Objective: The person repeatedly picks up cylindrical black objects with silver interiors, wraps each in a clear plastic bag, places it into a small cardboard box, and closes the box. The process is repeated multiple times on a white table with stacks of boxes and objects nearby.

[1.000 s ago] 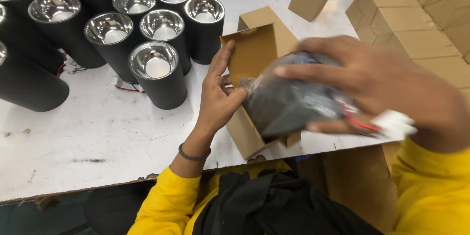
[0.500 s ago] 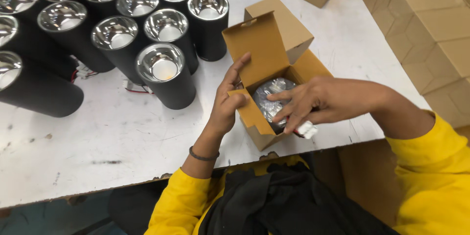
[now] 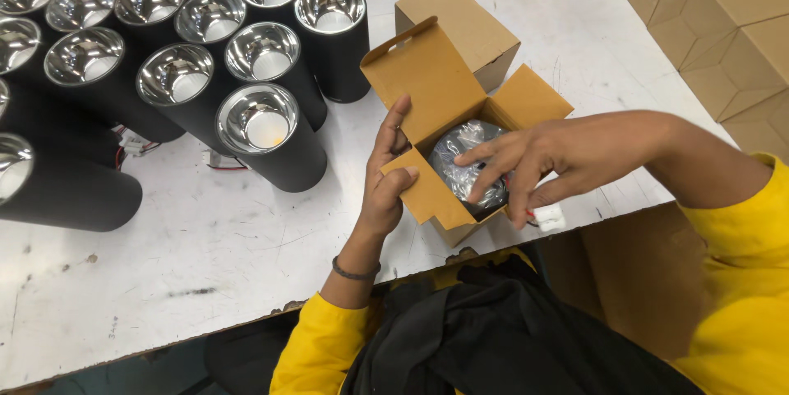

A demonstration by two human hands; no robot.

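Note:
An open brown cardboard box (image 3: 448,107) stands near the front edge of the white table (image 3: 148,272). My left hand (image 3: 388,173) grips the box's near-left wall and flap. Inside the box sits a dark round lamp wrapped in clear plastic (image 3: 462,148). The fingers of my right hand (image 3: 534,161) rest on top of the wrapped lamp, and a white wire connector (image 3: 548,217) hangs below that hand.
Several black cylindrical lamps with shiny reflectors (image 3: 263,128) stand on the left half of the table. A shut cardboard box (image 3: 468,21) sits just behind the open one. Stacked brown boxes (image 3: 723,9) fill the right side.
My right hand has lowered the wrapped lamp from above the table edge down into the open box. My left hand has stayed on the box wall.

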